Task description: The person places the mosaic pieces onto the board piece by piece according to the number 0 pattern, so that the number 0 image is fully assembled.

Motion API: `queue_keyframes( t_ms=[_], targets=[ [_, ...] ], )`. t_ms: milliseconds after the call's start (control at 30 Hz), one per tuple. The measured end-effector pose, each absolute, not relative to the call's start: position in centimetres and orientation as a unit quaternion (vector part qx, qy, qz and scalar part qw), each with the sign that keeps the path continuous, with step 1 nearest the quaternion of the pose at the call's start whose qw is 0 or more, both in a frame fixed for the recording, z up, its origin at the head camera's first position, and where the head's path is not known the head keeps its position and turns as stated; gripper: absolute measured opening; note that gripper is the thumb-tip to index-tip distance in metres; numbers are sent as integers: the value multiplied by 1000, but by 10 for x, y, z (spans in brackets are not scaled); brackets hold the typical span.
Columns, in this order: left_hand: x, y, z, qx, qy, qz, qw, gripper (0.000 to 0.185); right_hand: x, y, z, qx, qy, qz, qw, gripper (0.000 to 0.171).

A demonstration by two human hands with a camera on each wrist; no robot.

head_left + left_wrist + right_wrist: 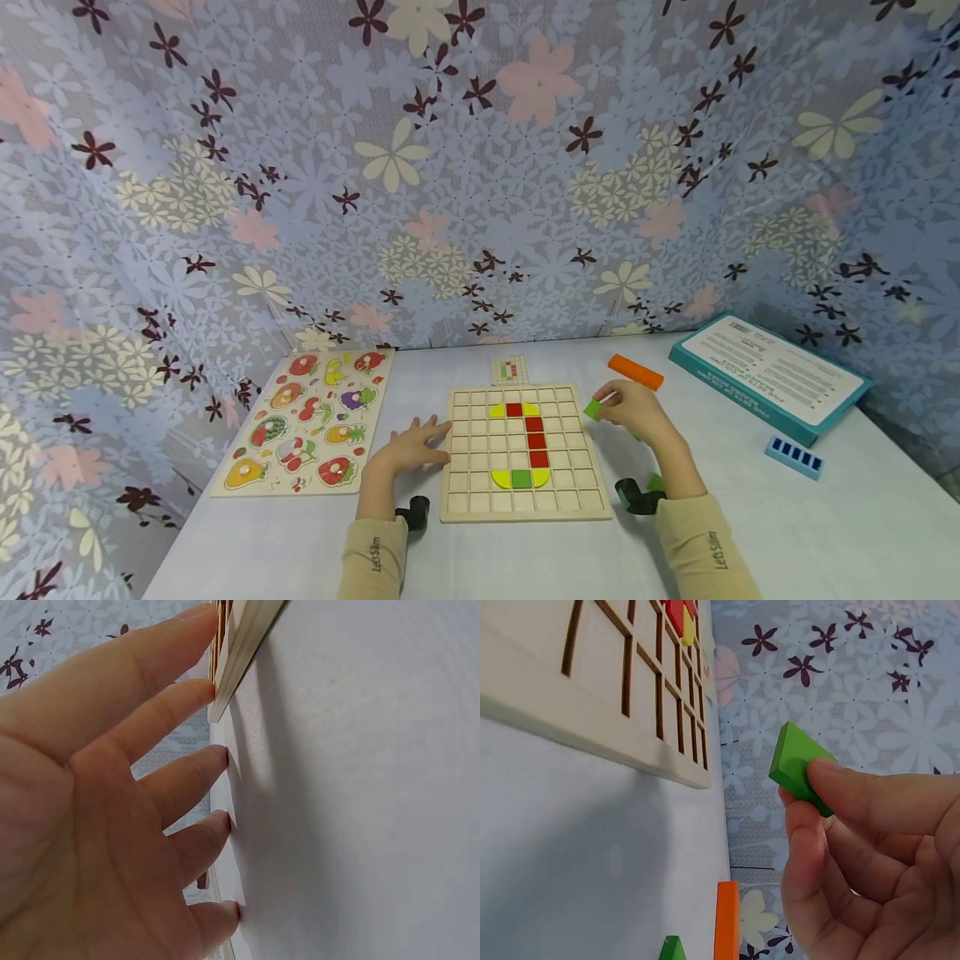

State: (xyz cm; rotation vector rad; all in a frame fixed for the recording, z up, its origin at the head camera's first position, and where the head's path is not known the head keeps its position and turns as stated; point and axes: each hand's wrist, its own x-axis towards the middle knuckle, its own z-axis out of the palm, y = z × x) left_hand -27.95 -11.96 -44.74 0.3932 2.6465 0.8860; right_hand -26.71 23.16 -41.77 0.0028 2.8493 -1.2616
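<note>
The right hand pinches a green tile just beside the wooden grid board; its wrist view reveals the fingers' grip. The left hand rests flat, fingers released, touching the board's left edge.

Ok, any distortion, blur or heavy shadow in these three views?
Head view: wide-angle bending of the floral backdrop, even light. Left wrist view: left hand fills the frame, soft, shadowing the table. Right wrist view: green tile sharp, grid board slightly soft.
</note>
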Motion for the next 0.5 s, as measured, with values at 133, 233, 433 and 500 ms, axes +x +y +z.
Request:
queue_keyframes(
  t_ms=[133,233,433,500],
  targets=[
    [-279,-120,-448,136,927,311,160,59,-268,229,-418,-5,913,-407,16,24],
    [-278,-120,-447,137,925,313,164,59,-268,227,-418,-9,913,-407,19,24],
    [-279,-119,-447,143,924,312,167,59,-268,223,-419,-26,908,-419,24,23],
    [-279,-120,-447,140,926,310,164,59,-269,220,-419,-35,905,-424,22,22]
  ],
)
